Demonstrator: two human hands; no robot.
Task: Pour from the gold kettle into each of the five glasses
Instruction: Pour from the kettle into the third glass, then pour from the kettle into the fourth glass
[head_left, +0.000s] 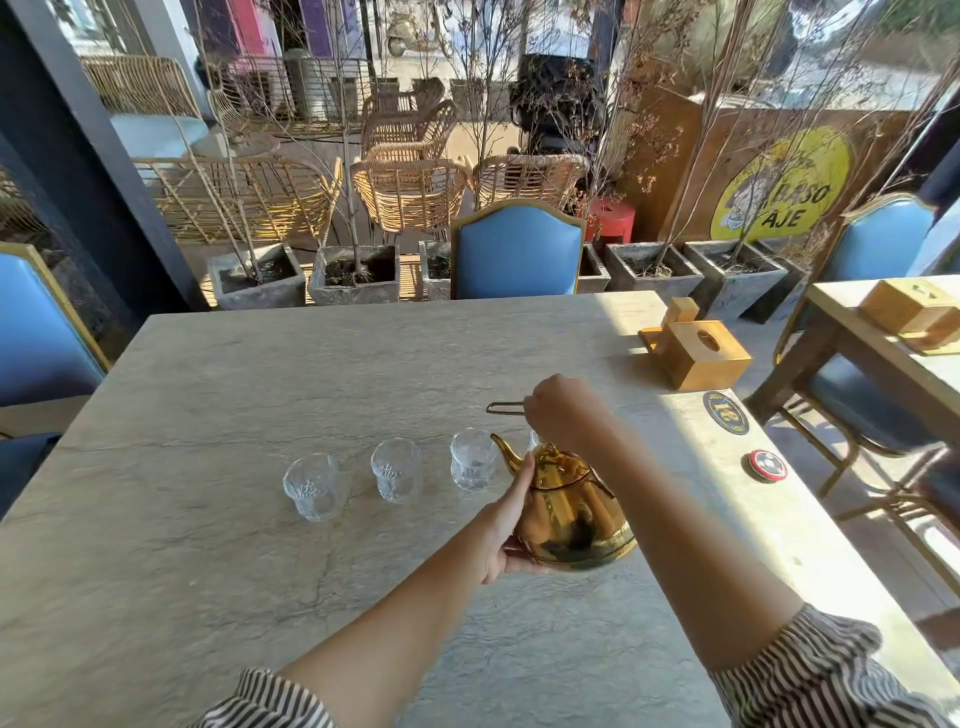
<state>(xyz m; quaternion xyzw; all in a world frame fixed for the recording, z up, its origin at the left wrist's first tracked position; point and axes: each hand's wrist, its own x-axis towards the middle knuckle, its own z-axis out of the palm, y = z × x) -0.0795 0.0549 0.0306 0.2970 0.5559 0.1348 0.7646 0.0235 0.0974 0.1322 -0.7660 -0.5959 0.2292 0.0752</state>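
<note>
Sunlit café terrace, seen from your head camera: a pale stone-look table (260, 395) stretches ahead, a blue upholstered chair (517, 254) at its far edge and rattan chairs (410, 192) beyond the planters. You hold the gold kettle (569, 512) above the table's right half, spout pointing left toward the glasses. Your right hand (563, 415) is closed over the top of the kettle's thin wire handle, which juts out to the left of your fist. Your left hand (506, 525) presses flat against the kettle's left side, fingers spread along the body, thumb under the base. Three clear glasses stand in a row: left glass (311, 486), middle glass (396, 468), right glass (472, 458) just beside the spout. The rim of a fourth glass (533, 439) peeks out behind the kettle; any fifth is hidden. A wooden tissue box (698, 353) sits near the right edge.
</note>
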